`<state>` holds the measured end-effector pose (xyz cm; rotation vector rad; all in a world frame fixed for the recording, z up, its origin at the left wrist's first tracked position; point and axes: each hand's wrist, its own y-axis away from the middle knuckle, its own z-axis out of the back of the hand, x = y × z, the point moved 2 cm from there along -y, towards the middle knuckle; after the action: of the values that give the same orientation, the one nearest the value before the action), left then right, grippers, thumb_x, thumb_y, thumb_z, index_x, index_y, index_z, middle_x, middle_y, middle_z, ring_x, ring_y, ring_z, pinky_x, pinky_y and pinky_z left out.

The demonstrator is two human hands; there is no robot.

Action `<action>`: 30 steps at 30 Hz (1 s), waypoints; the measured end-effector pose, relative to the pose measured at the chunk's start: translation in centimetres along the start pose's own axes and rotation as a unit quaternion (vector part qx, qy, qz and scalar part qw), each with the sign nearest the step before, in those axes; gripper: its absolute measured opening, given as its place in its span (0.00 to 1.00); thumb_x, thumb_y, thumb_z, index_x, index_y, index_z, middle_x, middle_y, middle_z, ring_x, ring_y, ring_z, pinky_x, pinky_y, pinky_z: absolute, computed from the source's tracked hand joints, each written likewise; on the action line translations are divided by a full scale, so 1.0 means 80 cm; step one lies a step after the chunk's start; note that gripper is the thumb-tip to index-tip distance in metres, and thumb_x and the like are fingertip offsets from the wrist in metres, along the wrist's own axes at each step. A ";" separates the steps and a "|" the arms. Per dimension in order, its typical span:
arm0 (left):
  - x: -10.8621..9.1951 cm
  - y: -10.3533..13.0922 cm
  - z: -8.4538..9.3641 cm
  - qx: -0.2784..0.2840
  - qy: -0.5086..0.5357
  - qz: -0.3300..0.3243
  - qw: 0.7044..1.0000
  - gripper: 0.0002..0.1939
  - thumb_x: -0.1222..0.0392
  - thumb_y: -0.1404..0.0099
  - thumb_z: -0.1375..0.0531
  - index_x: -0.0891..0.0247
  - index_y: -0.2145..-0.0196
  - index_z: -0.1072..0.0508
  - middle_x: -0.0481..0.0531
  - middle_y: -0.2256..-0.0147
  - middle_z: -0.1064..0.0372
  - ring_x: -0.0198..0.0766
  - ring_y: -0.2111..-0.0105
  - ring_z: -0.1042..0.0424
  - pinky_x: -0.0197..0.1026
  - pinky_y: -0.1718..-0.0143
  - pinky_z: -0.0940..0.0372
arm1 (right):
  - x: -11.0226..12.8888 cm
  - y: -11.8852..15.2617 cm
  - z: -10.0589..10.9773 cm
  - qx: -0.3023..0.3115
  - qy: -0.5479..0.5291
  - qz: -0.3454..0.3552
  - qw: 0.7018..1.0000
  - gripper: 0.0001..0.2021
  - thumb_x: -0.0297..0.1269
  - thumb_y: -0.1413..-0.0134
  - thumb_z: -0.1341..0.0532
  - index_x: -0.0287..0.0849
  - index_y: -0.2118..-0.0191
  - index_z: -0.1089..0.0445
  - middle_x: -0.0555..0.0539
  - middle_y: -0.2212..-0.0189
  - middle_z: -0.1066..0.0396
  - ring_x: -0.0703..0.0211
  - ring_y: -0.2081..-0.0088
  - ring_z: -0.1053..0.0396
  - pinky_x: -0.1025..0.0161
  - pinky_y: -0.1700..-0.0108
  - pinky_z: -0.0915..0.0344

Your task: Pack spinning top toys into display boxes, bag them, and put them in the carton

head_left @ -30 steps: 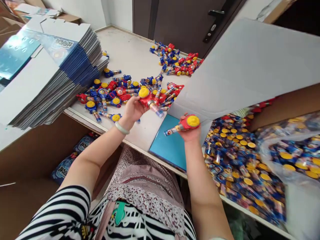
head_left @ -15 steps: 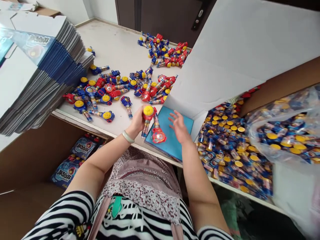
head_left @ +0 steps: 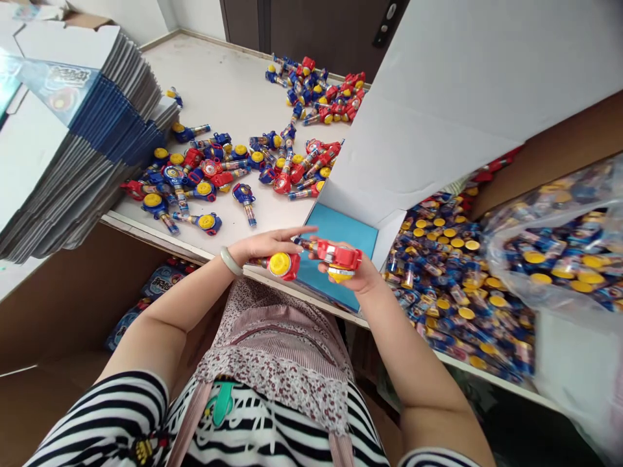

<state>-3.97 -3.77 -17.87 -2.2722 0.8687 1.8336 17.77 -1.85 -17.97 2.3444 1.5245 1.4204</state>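
My left hand (head_left: 265,245), with a pale bangle at the wrist, holds a red toy with a yellow disc (head_left: 282,264) beneath its palm; its upper fingers are stretched to the right. In my right hand (head_left: 357,275) lies a second red toy (head_left: 335,255), its tube pointing left towards my left fingertips. Both hands are over the front edge of the table, beside an open white box (head_left: 363,188) with a blue bottom (head_left: 341,227). A blue toy (head_left: 244,202) lies alone on the table behind my left hand.
Red and blue toys (head_left: 209,170) lie scattered on the white table (head_left: 219,84), with another heap (head_left: 326,94) at the back. Folded cartons (head_left: 111,136) are stacked at left. Many yellow-capped tubes (head_left: 452,279) and a clear bag (head_left: 501,246) are at right. Packaged sets (head_left: 163,279) sit below.
My right hand, open and bare before, has moved down and taken hold of one red toy. My left hand has turned and shifted slightly down and left with the other.
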 end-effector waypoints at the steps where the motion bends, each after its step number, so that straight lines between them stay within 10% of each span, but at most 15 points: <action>1: 0.003 0.000 -0.004 0.005 -0.010 0.009 1.000 0.30 0.57 0.48 0.29 0.62 0.47 0.25 0.47 0.71 0.27 0.32 0.78 0.35 0.34 0.76 0.42 | -0.001 0.005 -0.002 0.005 -0.001 -0.009 1.000 0.19 0.44 0.50 0.36 0.42 0.53 0.29 0.43 0.61 0.21 0.62 0.73 0.26 0.70 0.81 0.32; 6: 0.032 -0.006 -0.029 -0.007 -0.004 0.024 1.000 0.19 0.51 0.47 0.29 0.64 0.61 0.22 0.49 0.68 0.27 0.34 0.71 0.32 0.35 0.70 0.37 | -0.030 0.023 -0.008 -0.034 0.152 0.084 0.984 0.19 0.46 0.51 0.30 0.43 0.55 0.27 0.45 0.62 0.22 0.57 0.66 0.23 0.65 0.72 0.25; 13: 0.048 0.000 -0.065 0.062 -0.029 0.080 0.994 0.19 0.45 0.46 0.30 0.65 0.68 0.24 0.50 0.69 0.29 0.34 0.71 0.34 0.35 0.72 0.38 | -0.036 0.045 -0.005 -0.233 0.322 0.355 0.846 0.43 0.41 0.57 0.24 0.54 0.36 0.45 0.45 0.52 0.28 0.54 0.57 0.24 0.53 0.51 0.23; 17: 0.034 0.001 -0.035 -0.103 0.047 -0.018 0.993 0.20 0.45 0.41 0.33 0.63 0.59 0.22 0.49 0.72 0.28 0.33 0.74 0.32 0.34 0.75 0.38 | 0.020 0.036 0.016 -0.318 0.340 0.490 0.737 0.40 0.45 0.48 0.30 0.56 0.35 0.50 0.41 0.38 0.40 0.48 0.43 0.29 0.49 0.43 0.27; 20: 0.028 -0.004 0.000 -0.287 0.176 -0.103 0.936 0.19 0.42 0.38 0.38 0.63 0.64 0.26 0.48 0.78 0.32 0.33 0.80 0.34 0.34 0.81 0.40 | 0.062 -0.002 0.046 -0.364 0.401 0.524 0.658 0.33 0.49 0.46 0.34 0.52 0.37 0.44 0.39 0.36 0.44 0.45 0.36 0.37 0.48 0.39 0.32; 23: 0.033 -0.019 0.013 -0.353 0.253 -0.127 0.892 0.21 0.40 0.38 0.38 0.63 0.70 0.31 0.48 0.79 0.32 0.33 0.81 0.33 0.33 0.81 0.39 | 0.076 -0.053 0.074 -0.347 0.449 0.480 0.669 0.30 0.51 0.44 0.38 0.49 0.39 0.42 0.38 0.38 0.39 0.47 0.38 0.35 0.49 0.40 0.32; 30: 0.047 -0.035 0.000 -0.347 0.266 -0.101 0.894 0.22 0.40 0.36 0.39 0.62 0.72 0.32 0.49 0.76 0.31 0.34 0.77 0.30 0.35 0.75 0.33 | 0.068 -0.079 0.095 -0.344 0.437 0.466 0.688 0.32 0.51 0.49 0.34 0.47 0.41 0.41 0.37 0.40 0.37 0.48 0.37 0.36 0.48 0.34 0.38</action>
<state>-2.21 -2.78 -22.10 -3.2301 -0.0609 1.6048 18.97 8.75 -21.59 1.9099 -0.5936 2.8390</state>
